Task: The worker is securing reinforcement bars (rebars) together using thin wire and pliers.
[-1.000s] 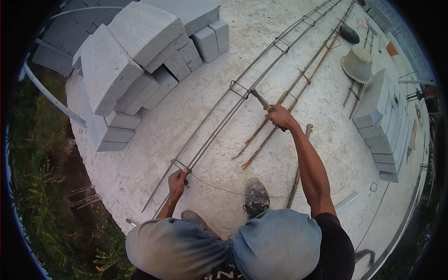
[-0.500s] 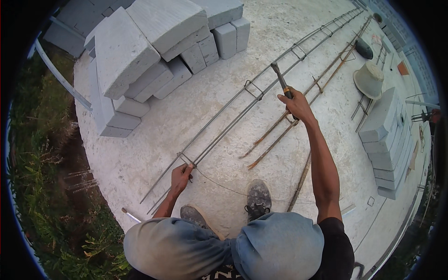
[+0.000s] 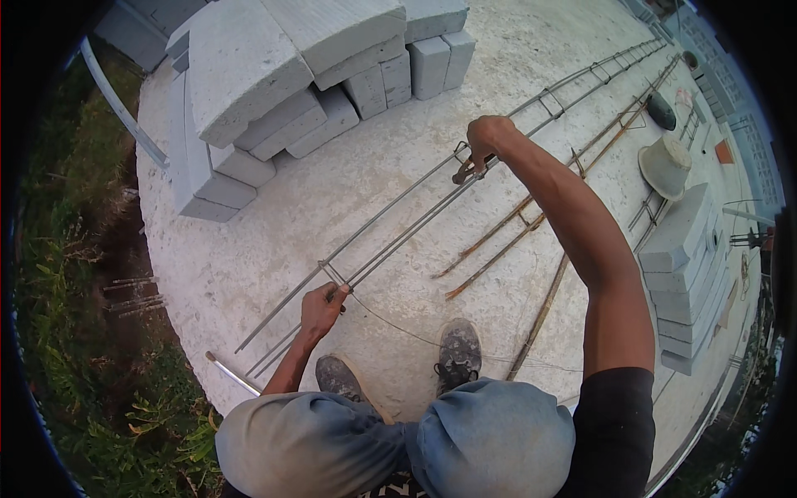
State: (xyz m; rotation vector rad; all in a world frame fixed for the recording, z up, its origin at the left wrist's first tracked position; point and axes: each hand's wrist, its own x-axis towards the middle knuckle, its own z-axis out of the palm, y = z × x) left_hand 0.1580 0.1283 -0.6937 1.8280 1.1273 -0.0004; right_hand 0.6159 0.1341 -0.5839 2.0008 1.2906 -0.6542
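Observation:
My left hand [image 3: 320, 309] pinches at the near stirrup [image 3: 332, 270] of a long steel rebar cage [image 3: 390, 212]. A thin wire [image 3: 390, 328] curves away from its fingers; a small dark piece in the palm is unclear. Farther up the cage, my right hand [image 3: 490, 139] is closed round a pliers-like tool [image 3: 463, 173], whose head points down at a stirrup corner and touches or nearly touches the steel. My forearm hides part of the rusty bars [image 3: 490, 242] lying alongside. My two shoes [image 3: 461, 349] stand near the wire.
Pale blocks [image 3: 249, 75] are piled at upper left, more [image 3: 681, 274] at right. An upturned bucket [image 3: 662, 170], a dark oblong object [image 3: 660, 112] and a loose bar [image 3: 540, 319] lie rightward. The slab edge [image 3: 149, 249] drops to plants at left; a pipe [image 3: 124, 116] curves beside it.
My right hand has moved forward and leftward along the cage, and the tool has turned from pointing forward to pointing down at the stirrup. My left hand stays at the near stirrup.

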